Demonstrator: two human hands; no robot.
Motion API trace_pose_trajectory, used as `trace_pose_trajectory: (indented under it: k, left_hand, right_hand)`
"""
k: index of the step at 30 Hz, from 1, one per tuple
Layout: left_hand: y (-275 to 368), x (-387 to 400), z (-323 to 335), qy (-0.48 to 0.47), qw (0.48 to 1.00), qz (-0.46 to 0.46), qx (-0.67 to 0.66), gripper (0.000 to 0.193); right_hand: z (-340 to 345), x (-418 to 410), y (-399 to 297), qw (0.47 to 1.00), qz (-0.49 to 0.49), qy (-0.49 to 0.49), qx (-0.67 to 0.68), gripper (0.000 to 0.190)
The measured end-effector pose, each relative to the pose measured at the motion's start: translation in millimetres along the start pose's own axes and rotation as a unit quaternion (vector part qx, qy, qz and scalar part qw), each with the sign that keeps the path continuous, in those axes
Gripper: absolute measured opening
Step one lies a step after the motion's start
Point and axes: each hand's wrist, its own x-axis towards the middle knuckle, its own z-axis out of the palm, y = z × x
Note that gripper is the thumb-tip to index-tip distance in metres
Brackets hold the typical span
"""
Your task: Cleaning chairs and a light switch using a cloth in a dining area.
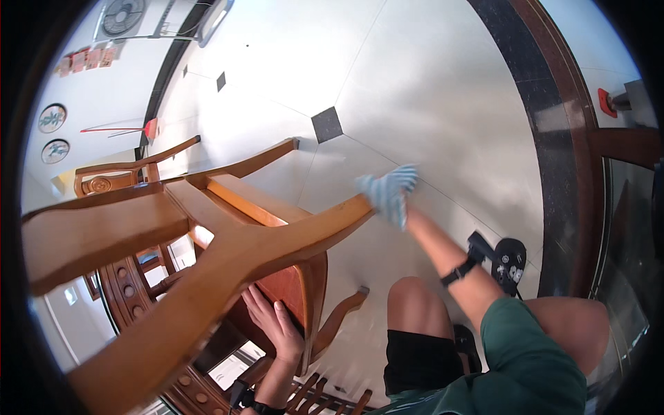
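A wooden dining chair (223, 244) is tilted in front of me, its seat facing down to my side and its legs reaching over the floor. My left hand (275, 321) rests flat with spread fingers against the reddish wooden seat (282, 290). My right hand (402, 199) holds a blue-and-white striped cloth (389, 192), wrapped around the end of one chair leg (332, 223). The cloth hides that leg's tip and most of my fingers. Two other leg ends show, one at the upper middle and one lower down near my knee.
Another wooden chair (111, 179) stands behind at the left. Carved wooden furniture (122, 290) lies below the tilted chair. A red dustpan (151, 128) is by the far wall. At the right run a dark floor border (552, 155) and a wooden door frame (583, 207).
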Motion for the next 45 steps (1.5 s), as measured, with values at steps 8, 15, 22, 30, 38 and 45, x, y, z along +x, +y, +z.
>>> trace_pose_trajectory:
  k: [8,15,22,30,38,45]
  left_hand:
    - [1.5,-3.9,4.4,0.016,1.0,-0.004,-0.009,0.062]
    - [2.2,-0.3,10.9,0.02,1.0,-0.002,-0.007,0.066]
    - [-4.4,-4.3,13.1,0.018,1.0,-0.003,-0.012,0.064]
    - [1.6,-0.8,16.4,0.022,1.0,0.005,-0.015,0.064]
    - [-4.1,-6.0,12.5,0.023,1.0,-0.004,-0.01,0.064]
    - [7.3,-3.8,9.2,0.009,1.0,-0.002,-0.005,0.067]
  right_hand:
    - [-4.1,-6.3,28.3,0.745,0.233,-0.075,0.621,0.021]
    - [40.0,-46.4,11.3,0.471,0.391,-0.106,0.783,0.022]
    - [-93.5,35.2,35.3,0.664,0.289,0.216,0.655,0.07]
    - [55.9,-89.5,19.0,0.745,0.367,-0.011,0.557,0.039]
    - [-106.5,48.9,23.0,0.695,0.362,0.221,0.58,0.046]
    - [24.8,-54.9,-2.7,0.766,0.384,0.123,0.501,0.036]
